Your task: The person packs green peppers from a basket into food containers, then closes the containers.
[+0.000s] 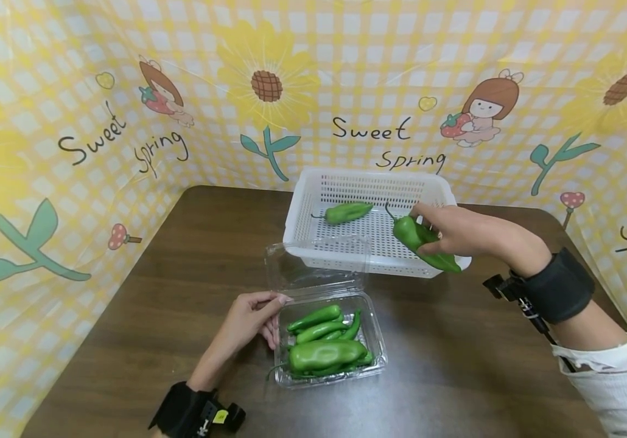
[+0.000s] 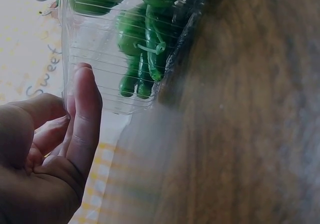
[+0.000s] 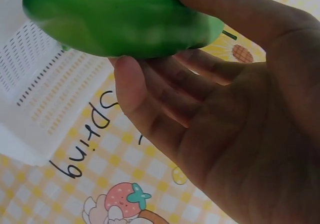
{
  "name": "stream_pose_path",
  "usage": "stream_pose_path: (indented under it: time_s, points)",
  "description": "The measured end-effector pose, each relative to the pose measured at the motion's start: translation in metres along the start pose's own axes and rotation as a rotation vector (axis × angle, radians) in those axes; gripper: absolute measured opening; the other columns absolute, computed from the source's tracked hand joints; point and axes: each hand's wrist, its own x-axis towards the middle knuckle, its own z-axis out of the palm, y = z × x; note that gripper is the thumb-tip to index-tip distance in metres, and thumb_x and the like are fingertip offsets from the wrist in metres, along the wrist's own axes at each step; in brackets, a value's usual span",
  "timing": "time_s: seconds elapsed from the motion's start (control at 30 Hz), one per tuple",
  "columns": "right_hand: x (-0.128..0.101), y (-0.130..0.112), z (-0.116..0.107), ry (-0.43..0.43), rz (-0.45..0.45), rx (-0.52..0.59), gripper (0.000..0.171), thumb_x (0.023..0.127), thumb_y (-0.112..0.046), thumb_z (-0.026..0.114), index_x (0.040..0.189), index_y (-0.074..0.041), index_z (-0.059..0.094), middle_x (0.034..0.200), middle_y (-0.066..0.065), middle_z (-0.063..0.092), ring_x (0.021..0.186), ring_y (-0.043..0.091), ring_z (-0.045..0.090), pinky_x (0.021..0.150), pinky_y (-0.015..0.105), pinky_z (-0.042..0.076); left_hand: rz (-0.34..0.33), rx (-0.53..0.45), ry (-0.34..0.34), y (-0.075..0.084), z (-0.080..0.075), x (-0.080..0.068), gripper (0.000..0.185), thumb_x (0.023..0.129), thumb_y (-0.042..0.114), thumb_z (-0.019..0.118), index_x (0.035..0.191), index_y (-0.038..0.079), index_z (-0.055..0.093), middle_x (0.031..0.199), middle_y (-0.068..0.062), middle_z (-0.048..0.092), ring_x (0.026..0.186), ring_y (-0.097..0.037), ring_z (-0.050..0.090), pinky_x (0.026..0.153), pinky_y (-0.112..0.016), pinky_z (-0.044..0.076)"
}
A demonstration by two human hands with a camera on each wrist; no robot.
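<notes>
My right hand (image 1: 464,231) grips a large green pepper (image 1: 409,233) over the right part of a white perforated basket (image 1: 294,222). In the right wrist view, the pepper (image 3: 110,23) lies between the thumb and the fingers. A second green pepper (image 1: 349,212) rests on the basket's floor. In front of the basket stands a clear plastic clamshell box (image 1: 380,350) with its lid (image 1: 313,264) raised toward the basket. Several green peppers (image 1: 327,356) lie in it. My left hand (image 1: 245,319) pinches the box's left rim, thumb on one side and fingers on the other.
Brown wooden table (image 1: 209,243) lies under everything. A yellow checked cloth (image 1: 346,73) with flowers and lettering hangs along the back and both sides. The raised lid overlaps the basket's front left wall in the head view.
</notes>
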Motion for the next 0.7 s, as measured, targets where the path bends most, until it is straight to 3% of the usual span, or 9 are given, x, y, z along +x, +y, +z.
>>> stream_pose_path:
  time_s: [0.33, 0.57, 0.7]
  points:
    - [-0.008, -0.011, 0.011, 0.033, -0.109, 0.009, 0.045, 0.088, -0.016, 0.074, 0.125, -0.008, 0.050, 0.103, 0.008, 0.070, 0.091, 0.016, 0.065, 0.079, 0.036, 0.057, -0.003, 0.002, 0.010, 0.001, -0.001, 0.002, 0.032, 0.103, 0.019, 0.056, 0.121, -0.006, 0.065, 0.062, -0.014, 0.061, 0.046, -0.018, 0.065, 0.048, -0.047, 0.060]
    - [-0.010, -0.028, 0.025, 0.048, -0.246, -0.014, 0.044, 0.089, -0.017, 0.074, 0.125, -0.007, 0.051, 0.098, 0.002, 0.069, 0.088, 0.012, 0.065, 0.076, 0.032, 0.057, -0.008, 0.007, 0.011, -0.001, 0.000, 0.001, 0.034, 0.103, 0.021, 0.056, 0.122, -0.005, 0.065, 0.062, -0.014, 0.061, 0.047, -0.018, 0.065, 0.048, -0.047, 0.060]
    - [-0.010, -0.039, 0.034, 0.029, -0.232, -0.011, 0.048, 0.090, -0.020, 0.073, 0.129, -0.010, 0.048, 0.100, 0.003, 0.068, 0.089, 0.013, 0.065, 0.077, 0.031, 0.057, -0.002, 0.004, 0.002, 0.000, 0.001, 0.001, 0.034, 0.103, 0.021, 0.056, 0.122, -0.006, 0.065, 0.063, -0.014, 0.060, 0.047, -0.018, 0.065, 0.048, -0.047, 0.060]
